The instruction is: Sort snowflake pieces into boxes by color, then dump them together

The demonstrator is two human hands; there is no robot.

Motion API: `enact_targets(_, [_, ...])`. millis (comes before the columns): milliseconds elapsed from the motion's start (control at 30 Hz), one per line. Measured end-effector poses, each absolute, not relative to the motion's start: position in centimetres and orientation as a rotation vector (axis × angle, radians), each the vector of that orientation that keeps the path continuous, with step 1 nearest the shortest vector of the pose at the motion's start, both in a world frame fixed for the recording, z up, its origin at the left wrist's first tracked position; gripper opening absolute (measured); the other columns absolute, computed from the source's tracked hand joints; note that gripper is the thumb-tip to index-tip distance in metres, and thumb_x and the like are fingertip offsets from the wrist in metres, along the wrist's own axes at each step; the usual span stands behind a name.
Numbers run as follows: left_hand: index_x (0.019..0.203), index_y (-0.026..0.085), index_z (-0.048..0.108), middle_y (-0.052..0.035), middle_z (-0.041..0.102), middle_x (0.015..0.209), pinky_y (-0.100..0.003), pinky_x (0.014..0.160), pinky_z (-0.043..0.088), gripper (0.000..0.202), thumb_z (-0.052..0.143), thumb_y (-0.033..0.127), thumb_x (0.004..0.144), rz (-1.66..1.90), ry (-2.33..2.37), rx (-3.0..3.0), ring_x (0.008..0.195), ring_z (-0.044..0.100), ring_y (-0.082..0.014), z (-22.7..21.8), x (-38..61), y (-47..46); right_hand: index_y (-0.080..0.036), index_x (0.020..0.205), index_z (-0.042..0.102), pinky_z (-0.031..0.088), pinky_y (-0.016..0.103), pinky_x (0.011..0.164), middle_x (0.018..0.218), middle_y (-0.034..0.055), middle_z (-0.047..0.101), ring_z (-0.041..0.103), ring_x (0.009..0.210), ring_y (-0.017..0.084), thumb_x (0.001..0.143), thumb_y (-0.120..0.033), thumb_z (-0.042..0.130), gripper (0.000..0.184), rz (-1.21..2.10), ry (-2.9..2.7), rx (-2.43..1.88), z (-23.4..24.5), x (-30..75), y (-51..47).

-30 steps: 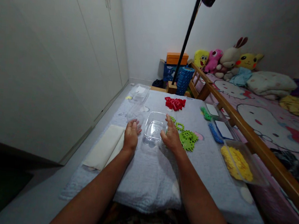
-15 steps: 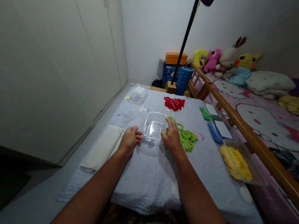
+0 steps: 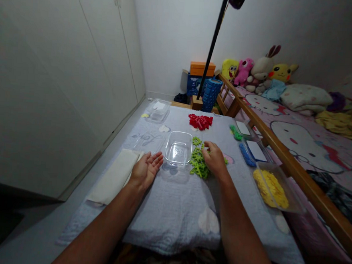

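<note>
A clear plastic box (image 3: 178, 152) stands empty on the pale blue cloth (image 3: 171, 204). My left hand (image 3: 146, 170) lies palm up just left of the box, fingers stretched out, holding nothing. My right hand (image 3: 214, 161) rests on a heap of light green plastic pieces (image 3: 198, 162) right beside the box, its fingers curved over them. Whether it grips any piece is hidden.
Red pieces (image 3: 200, 121) lie at the far end. A clear lid (image 3: 149, 141) and another clear box (image 3: 157, 110) sit to the left, folded white cloth (image 3: 114, 176) nearer. Tubs of yellow (image 3: 270, 189), blue (image 3: 247, 154) and green pieces (image 3: 234, 132) line the wooden bed rail (image 3: 285, 155).
My left hand left the box side and turned palm up. My right hand shifted from the box edge onto the green heap, which now lies closer to the box.
</note>
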State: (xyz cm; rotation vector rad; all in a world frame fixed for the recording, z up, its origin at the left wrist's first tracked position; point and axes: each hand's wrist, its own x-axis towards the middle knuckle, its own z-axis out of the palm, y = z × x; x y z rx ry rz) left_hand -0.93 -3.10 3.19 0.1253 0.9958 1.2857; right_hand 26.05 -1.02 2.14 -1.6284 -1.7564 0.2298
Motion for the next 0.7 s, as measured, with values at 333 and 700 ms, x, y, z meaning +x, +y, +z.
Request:
enact_targets(333, [0.093, 0.016, 0.062, -0.0129, 0.070, 0.110, -0.024, 0.079, 0.059, 0.016, 0.047, 0.017, 0.098, 1.226, 1.052, 0.149, 0.094, 0.069, -0.0152, 4.1, -0.2, -5.1, -0.017, 0.110, 0.076, 0.047, 0.046, 0.097, 0.111, 0.0188, 0.072, 0.062, 0.107, 0.033, 0.085, -0.033, 0.070, 0.030, -0.043, -1.799, -2.232, 0.8, 31.2, -2.0])
enact_targets(700, [0.121, 0.023, 0.060, -0.0078, 0.065, 0.131, -0.037, 0.107, 0.045, 0.045, 0.070, 0.023, 0.078, 1.353, 1.332, 0.845, 0.120, 0.060, -0.0214, 4.2, 0.0, -4.4, -0.018, 0.137, 0.062, 0.044, 0.041, 0.098, 0.129, 0.0159, 0.066, 0.057, 0.119, 0.033, 0.084, -0.030, 0.069, 0.054, 0.115, -1.730, -2.349, 2.1, 29.5, -2.3])
